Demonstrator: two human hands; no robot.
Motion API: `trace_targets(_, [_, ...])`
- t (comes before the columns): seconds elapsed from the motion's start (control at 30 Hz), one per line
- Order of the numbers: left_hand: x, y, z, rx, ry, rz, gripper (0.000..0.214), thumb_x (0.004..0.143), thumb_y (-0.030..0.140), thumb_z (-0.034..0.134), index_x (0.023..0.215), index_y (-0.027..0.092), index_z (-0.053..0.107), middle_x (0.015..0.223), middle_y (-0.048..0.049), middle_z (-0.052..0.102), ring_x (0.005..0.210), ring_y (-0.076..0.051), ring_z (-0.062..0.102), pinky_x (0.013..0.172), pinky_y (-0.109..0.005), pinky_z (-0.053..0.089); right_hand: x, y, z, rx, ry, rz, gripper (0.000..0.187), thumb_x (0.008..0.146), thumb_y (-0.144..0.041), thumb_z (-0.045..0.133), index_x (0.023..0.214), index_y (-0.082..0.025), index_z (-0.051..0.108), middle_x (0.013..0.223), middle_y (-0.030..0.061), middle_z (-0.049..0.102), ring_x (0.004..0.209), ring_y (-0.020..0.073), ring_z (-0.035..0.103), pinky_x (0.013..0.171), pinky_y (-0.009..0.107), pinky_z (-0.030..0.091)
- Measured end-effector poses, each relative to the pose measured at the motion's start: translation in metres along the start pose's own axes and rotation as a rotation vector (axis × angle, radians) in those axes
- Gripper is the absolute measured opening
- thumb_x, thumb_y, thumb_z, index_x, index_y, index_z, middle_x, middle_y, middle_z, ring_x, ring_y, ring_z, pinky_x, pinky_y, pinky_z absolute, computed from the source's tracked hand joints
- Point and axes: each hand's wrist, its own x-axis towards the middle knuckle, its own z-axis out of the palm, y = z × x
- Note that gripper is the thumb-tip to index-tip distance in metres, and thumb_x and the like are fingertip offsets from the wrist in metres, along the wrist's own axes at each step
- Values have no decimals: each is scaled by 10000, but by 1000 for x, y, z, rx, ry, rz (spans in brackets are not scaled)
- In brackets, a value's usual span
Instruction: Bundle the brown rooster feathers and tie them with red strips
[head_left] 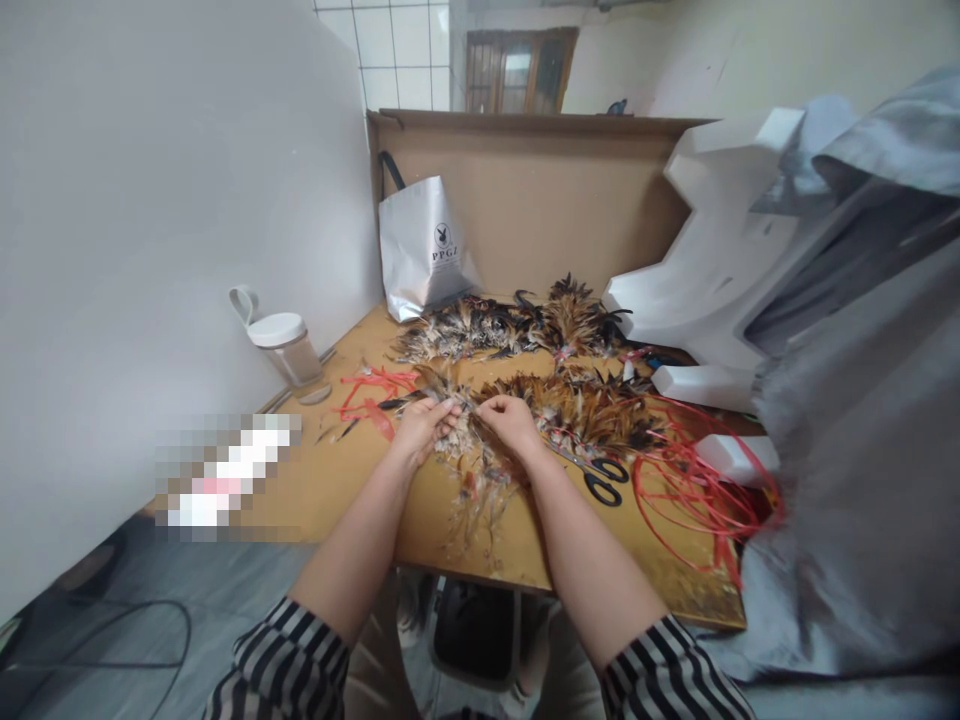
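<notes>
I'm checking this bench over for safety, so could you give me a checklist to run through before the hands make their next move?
1. Left hand holding the feathers: ok, fingers closed on them.
2. Right hand with a firm pinch: cannot tell; its fingertips are together close to the left's, but what they grip is too small to make out.
3. Scissors on the table: ok, lying beside the right forearm, handles toward the right.
4. Scissor blades closed: cannot tell, they are partly hidden.
5. Red strips at the right untangled: not ok, they lie in overlapping loops.
6. Cup lidded: ok, white lid on.
</notes>
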Motion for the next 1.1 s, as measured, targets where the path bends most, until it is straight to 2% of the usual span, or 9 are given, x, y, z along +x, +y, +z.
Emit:
trace_targets(0.17, [0,2,0,-74,51,-4,204,607,225,707,724,79,623,650,-44,634,461,-33,499,392,-123,349,-6,-5,-6,-547,-102,11,148,646,-270,548,604,-174,652,607,29,625,587,129,540,530,216,321])
trace_targets(0.27, [0,1,1,-71,51,-19,200,604,219,710,703,72,619,638,-47,634,449,-32,498,386,-121,347,-11,-10,-2,-692,-137,34,147,645,-301,554,619,-204,661,640,42,641,604,147,553,519,227,308])
trace_targets(0.37, [0,0,1,-64,43,-29,190,607,215,708,685,66,618,636,-53,637,445,-33,504,381,-120,350,-12,-9,2,-735,-107,29,144,654,-271,537,618,-205,660,656,59,646,606,149,550,519,229,306])
trace_targets(0.47, [1,0,0,-64,39,-44,181,617,207,702,694,66,621,658,-58,644,448,-35,511,380,-121,357,-8,-2,1,-600,-88,25,135,635,-229,535,565,-177,638,585,41,615,547,120,517,506,214,306])
trace_targets(0.67, [2,-2,-2,-71,51,-58,187,619,200,705,720,66,622,666,-59,649,448,-34,519,375,-119,364,5,5,-11,149,-104,212,179,595,-324,574,583,-147,595,423,-32,479,357,59,337,383,193,234])
trace_targets(0.77, [4,-4,-4,-83,42,-56,192,623,198,703,741,71,620,670,-57,650,457,-34,525,382,-115,374,7,6,-14,264,-72,230,187,573,-338,598,579,-152,579,421,-35,480,351,58,329,371,192,224])
trace_targets(0.83, [5,-5,-5,-90,32,-55,201,623,200,704,754,74,619,676,-56,650,462,-34,527,382,-112,374,6,6,-13,125,-39,171,154,580,-301,583,572,-148,595,448,-22,513,390,71,391,405,196,275])
trace_targets(0.97, [4,-4,-3,-85,35,-52,210,613,210,710,737,70,616,672,-60,647,454,-34,520,374,-110,364,-2,1,-6,-357,-58,17,141,613,-279,554,591,-168,639,577,17,608,559,130,534,525,218,345])
trace_targets(1.1, [1,-1,0,-72,38,-51,201,611,205,707,727,67,618,664,-62,647,447,-36,515,372,-115,355,-11,-8,2,-718,-94,23,123,631,-262,552,617,-189,650,680,76,650,657,181,577,567,248,344])
